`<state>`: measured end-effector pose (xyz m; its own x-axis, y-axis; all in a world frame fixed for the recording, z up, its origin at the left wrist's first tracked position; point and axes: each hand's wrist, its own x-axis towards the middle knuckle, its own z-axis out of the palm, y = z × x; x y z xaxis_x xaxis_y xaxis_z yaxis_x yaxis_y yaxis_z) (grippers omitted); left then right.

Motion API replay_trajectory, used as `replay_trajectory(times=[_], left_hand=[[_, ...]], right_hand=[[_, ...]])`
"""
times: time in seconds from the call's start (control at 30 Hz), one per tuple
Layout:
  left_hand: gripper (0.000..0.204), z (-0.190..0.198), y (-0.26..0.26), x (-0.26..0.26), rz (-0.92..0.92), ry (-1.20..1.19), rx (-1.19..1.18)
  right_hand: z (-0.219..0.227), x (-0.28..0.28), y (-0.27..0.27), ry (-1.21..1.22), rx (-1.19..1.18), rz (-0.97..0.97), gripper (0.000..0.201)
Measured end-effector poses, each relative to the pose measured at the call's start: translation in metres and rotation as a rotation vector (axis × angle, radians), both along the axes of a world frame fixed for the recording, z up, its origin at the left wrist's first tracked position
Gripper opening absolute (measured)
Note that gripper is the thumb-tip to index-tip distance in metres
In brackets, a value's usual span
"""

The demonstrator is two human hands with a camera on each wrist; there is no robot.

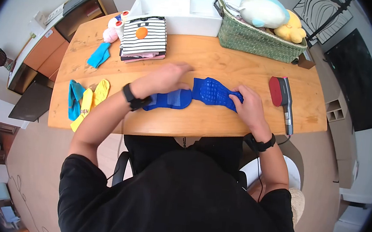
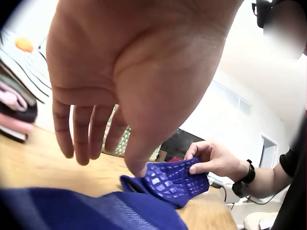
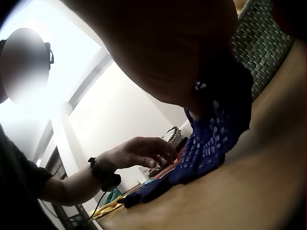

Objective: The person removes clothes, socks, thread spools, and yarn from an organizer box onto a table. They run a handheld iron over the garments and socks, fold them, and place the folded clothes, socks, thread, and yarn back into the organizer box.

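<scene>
Two blue pieces of padded fabric lie end to end in front of the person. One, a blue sleeve with raised block-like cells, looks like a knee pad; its right end is pinched between the thumb and fingers of my right hand. To its left, a flatter blue piece with lighter grey patches rests on the table. Above where the two meet hovers my left hand, fingers extended and holding nothing. The left wrist view shows that left hand palm side, thumb tip overlapping the celled sleeve.
Striped folded clothes stand back left before a white bin. A green basket with plush toys is back right. Teal and yellow socks lie left; a red-and-grey corded handheld appliance lies right.
</scene>
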<state>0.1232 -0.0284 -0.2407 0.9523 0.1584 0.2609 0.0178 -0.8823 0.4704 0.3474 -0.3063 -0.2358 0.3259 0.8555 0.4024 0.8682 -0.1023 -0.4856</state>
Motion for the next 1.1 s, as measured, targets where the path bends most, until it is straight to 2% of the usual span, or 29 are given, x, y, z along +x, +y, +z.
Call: replay_trajectory(times=[0.1, 0.23, 0.27, 0.3, 0.33, 0.37, 0.4, 0.43, 0.47, 0.5, 0.53, 0.6, 0.63, 0.7, 0.73, 0.8, 0.83, 0.93, 1.0, 1.07, 1.1], left_hand=[[0.046, -0.008, -0.013, 0.039, -0.093, 0.018, -0.05], [0.034, 0.01, -0.005, 0.03, -0.096, 0.136, -0.048], [0.027, 0.024, -0.006, 0.014, -0.042, -0.051, 0.109], [0.021, 0.038, -0.006, -0.002, 0.014, -0.237, 0.264], [0.014, 0.048, -0.004, -0.014, 0.024, -0.306, 0.42], [0.012, 0.055, 0.001, -0.027, 0.037, -0.333, 0.536], [0.01, 0.059, 0.007, -0.04, 0.051, -0.359, 0.654], [0.01, 0.053, 0.013, -0.054, 0.058, -0.351, 0.658], [0.017, 0.04, 0.019, -0.066, 0.086, -0.192, 0.702], [0.025, 0.029, 0.026, -0.076, 0.113, -0.035, 0.745], [0.025, 0.02, 0.029, -0.089, 0.115, -0.036, 0.751], [0.028, 0.003, 0.021, -0.118, 0.146, -0.074, 0.643], [0.028, -0.002, 0.015, -0.132, 0.149, -0.069, 0.637], [0.035, -0.01, 0.0, -0.153, 0.671, 0.057, 0.12], [0.035, -0.015, -0.004, -0.157, 0.675, 0.065, 0.111], [0.048, -0.027, -0.004, -0.16, 0.707, 0.184, -0.317], [0.051, -0.033, -0.008, -0.156, 0.706, 0.149, -0.386], [0.049, -0.046, -0.009, -0.148, 0.681, 0.103, -0.448], [0.047, -0.046, -0.013, -0.145, 0.664, 0.088, -0.51], [0.043, -0.047, -0.016, -0.146, 0.649, 0.091, -0.684], [0.043, -0.041, -0.019, -0.145, 0.649, 0.092, -0.686]], right_hand=[[0.014, -0.012, 0.009, -0.035, 0.076, 0.031, 0.015], [0.024, -0.011, 0.021, -0.109, 0.221, 0.045, 0.017], [0.027, -0.012, 0.025, -0.101, 0.22, 0.043, 0.017], [0.032, -0.013, 0.032, -0.226, 0.276, 0.103, 0.014], [0.034, -0.015, 0.041, -0.352, 0.334, 0.165, 0.012], [0.033, -0.018, 0.052, -0.344, 0.336, 0.171, 0.012], [0.032, -0.025, 0.065, -0.4, 0.286, 0.266, 0.01], [0.031, -0.032, 0.076, -0.457, 0.237, 0.361, 0.01], [0.021, -0.039, 0.087, -0.453, 0.242, 0.366, 0.01], [0.001, -0.044, 0.1, -0.498, 0.151, 0.418, 0.012], [-0.016, -0.047, 0.11, -0.544, 0.06, 0.468, 0.015], [-0.029, -0.057, 0.107, -0.505, 0.107, 0.499, 0.014], [-0.03, -0.065, 0.1, -0.353, 0.076, 0.432, 0.013], [-0.025, -0.081, 0.088, -0.044, -0.073, 0.258, 0.022], [-0.03, -0.085, 0.088, -0.038, -0.083, 0.264, 0.022], [-0.037, -0.088, 0.092, 0.007, -0.283, 0.134, 0.028], [-0.037, -0.09, 0.095, 0.004, -0.28, 0.133, 0.028], [-0.042, -0.095, 0.094, 0.118, -0.329, 0.069, 0.031], [-0.047, -0.092, 0.087, 0.298, -0.259, 0.062, 0.034], [-0.044, -0.088, 0.07, 0.326, -0.239, 0.053, 0.037], [-0.041, -0.085, 0.06, 0.353, -0.22, 0.049, 0.041]])
